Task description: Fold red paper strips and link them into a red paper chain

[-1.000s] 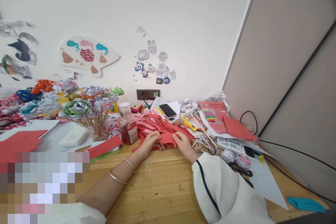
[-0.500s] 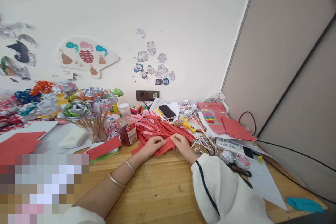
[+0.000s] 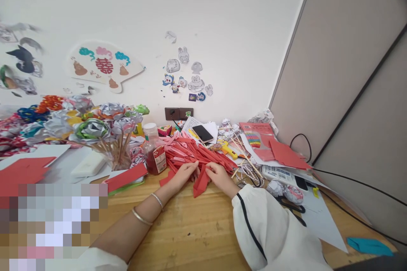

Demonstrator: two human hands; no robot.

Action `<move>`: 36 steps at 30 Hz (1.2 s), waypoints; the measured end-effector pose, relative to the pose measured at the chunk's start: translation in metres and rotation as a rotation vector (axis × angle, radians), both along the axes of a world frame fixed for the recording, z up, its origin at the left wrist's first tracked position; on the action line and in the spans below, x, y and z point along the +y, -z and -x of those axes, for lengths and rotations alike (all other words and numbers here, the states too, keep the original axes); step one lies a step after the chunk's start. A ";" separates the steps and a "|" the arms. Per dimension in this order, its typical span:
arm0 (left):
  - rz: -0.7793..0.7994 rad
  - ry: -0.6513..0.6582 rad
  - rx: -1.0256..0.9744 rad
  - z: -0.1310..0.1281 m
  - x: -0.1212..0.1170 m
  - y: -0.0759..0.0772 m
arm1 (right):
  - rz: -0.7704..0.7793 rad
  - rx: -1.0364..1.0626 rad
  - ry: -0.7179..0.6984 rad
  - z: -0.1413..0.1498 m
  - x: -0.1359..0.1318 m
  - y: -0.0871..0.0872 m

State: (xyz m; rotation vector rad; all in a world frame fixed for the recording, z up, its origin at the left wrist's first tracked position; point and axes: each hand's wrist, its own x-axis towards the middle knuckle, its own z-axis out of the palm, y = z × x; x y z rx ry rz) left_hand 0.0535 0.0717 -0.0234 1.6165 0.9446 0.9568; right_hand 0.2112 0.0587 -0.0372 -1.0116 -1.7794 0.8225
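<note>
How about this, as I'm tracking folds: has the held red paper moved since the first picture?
Yes, downward in the view: the red paper now hangs with its tip lower than the bottle.

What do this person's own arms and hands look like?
Both hands are bare, without gloves. Behind the left hand are a beaded bracelet and a smooth, light bangle. The right hand emerges from a loose white sleeve, gathered at the wrist, with a black stripe.

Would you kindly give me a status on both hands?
Right hand pinches folded red paper. Left hand close beside it, grip unclear. Red strips piled just behind; bottle off to the left.
</note>
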 end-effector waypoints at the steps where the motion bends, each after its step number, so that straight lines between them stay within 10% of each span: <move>1: -0.008 -0.007 0.008 -0.001 0.001 0.000 | -0.017 -0.029 -0.009 0.000 0.000 0.000; 18: -0.146 0.021 0.074 -0.008 -0.002 0.002 | -0.240 -0.467 0.171 0.005 -0.006 0.000; 36: -0.226 0.074 0.207 -0.003 -0.002 0.000 | -0.246 -0.474 0.126 0.004 -0.007 -0.003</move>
